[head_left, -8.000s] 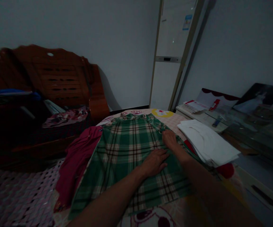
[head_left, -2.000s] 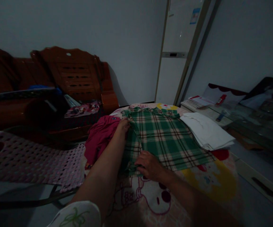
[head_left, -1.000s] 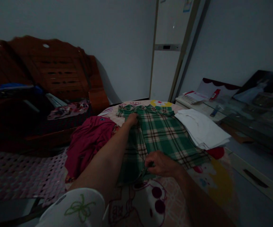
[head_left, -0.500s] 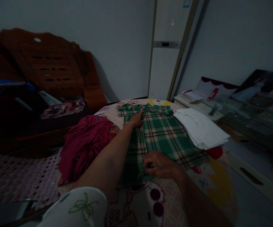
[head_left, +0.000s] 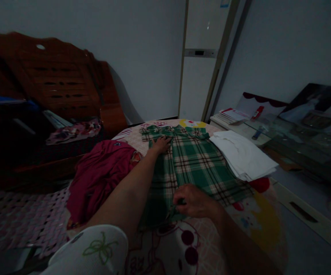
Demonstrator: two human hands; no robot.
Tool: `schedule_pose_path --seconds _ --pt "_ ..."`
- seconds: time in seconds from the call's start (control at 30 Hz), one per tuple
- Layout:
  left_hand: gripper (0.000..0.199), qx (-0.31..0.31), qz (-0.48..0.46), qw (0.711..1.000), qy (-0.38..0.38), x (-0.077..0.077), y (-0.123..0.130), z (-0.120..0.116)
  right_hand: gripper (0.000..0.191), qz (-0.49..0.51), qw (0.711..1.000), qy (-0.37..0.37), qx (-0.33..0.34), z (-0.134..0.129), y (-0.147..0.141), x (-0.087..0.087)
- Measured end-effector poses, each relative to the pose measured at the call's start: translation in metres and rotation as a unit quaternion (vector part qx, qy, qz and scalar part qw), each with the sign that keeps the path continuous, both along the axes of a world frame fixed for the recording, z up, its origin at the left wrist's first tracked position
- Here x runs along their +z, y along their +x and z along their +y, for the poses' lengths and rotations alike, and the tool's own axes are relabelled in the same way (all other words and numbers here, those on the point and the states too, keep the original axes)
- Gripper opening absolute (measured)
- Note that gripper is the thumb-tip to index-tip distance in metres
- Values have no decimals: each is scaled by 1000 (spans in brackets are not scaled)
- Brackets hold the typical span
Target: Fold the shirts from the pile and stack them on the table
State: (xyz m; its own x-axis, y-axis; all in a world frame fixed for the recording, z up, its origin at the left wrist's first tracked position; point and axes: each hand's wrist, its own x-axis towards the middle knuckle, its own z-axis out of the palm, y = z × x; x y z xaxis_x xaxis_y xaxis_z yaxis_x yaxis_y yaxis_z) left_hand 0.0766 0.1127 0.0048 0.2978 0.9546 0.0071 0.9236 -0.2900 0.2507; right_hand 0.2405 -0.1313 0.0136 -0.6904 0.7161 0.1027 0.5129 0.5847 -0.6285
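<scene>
A green plaid shirt [head_left: 199, 162] lies spread on a round table with a patterned cloth [head_left: 208, 236]. Near its far end my left hand [head_left: 161, 145] rests flat on the fabric, fingers spread. My right hand [head_left: 189, 199] is curled at the shirt's near edge, thumb and fingers pinched on the plaid cloth. To the left is a crumpled magenta garment [head_left: 99, 175], close beside my left forearm. A folded white cloth [head_left: 242, 154] lies at the right, against the shirt's side.
A wooden chair [head_left: 65, 84] with clothes on its seat stands at the back left. A woven pink seat [head_left: 25, 217] is at the lower left. On the right, a glass-topped cabinet [head_left: 297, 145] holds papers, a red item and a photo. A tall white unit [head_left: 196, 84] stands behind.
My left hand has drawn slightly nearer and to the left over the shirt, and its fingers have spread. My right hand has hardly moved.
</scene>
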Motion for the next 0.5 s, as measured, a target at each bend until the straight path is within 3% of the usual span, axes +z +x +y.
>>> schedule_pose_path --seconds 0.13,0.2,0.37,0.5 --pt "46 -33 -68 997 -6 10 -6 9 7 -3 1000 -18 -5 0 0 3" --pt "43 -20 -100 995 23 17 -18 11 7 1 999 -34 -14 0 0 4" --pt "34 175 -67 978 90 21 -57 -1 7 19 999 -36 -13 -1 -1 3" --pt "35 224 -30 973 53 14 -66 -12 7 21 999 -33 -12 -1 -2 3"
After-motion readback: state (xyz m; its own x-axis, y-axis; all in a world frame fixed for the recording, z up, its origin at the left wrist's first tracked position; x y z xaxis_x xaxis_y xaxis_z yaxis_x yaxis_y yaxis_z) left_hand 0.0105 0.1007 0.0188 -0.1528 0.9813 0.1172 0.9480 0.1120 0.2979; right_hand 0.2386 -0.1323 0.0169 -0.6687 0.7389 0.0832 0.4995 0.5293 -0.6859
